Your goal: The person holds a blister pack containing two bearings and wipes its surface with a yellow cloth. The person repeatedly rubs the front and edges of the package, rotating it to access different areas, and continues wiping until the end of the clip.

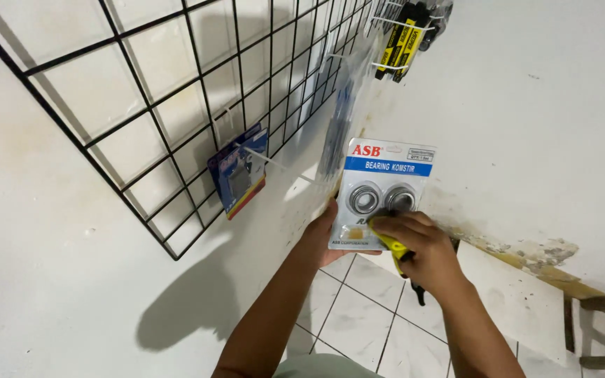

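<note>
Black wire grid panel (pixel 176 105) is hanging on the white wall (pixel 50 231), up and left of both sets of fingers. White pegs are sticking out of it; one is carrying a blue carded pack (pixel 238 170), well left of the fingers, and more yellow-and-black packs (pixel 404 42) are hanging far above them.

Left hand (pixel 323 234) is gripping the blister card (pixel 383 192) by its lower left edge, fingers wrapped behind, thumb on the front. Card is holding two round metal bearings under clear bubbles, sitting just above the right fingertips.

Right hand (pixel 421 252) is clenched around a yellow-handled tool (pixel 395 248), its working end pressed onto the card's lower front; can't tell what kind of tip it has.

Risks, as I'm reading it:
- tool is skidding off the glossy plastic toward the left thumb, which is close beside it
- card is being held at one edge only, so pressure is likely bending or twisting it out of the grip
- bearings dropping onto the tiled floor (pixel 358 315) below if the bubble splits
</note>
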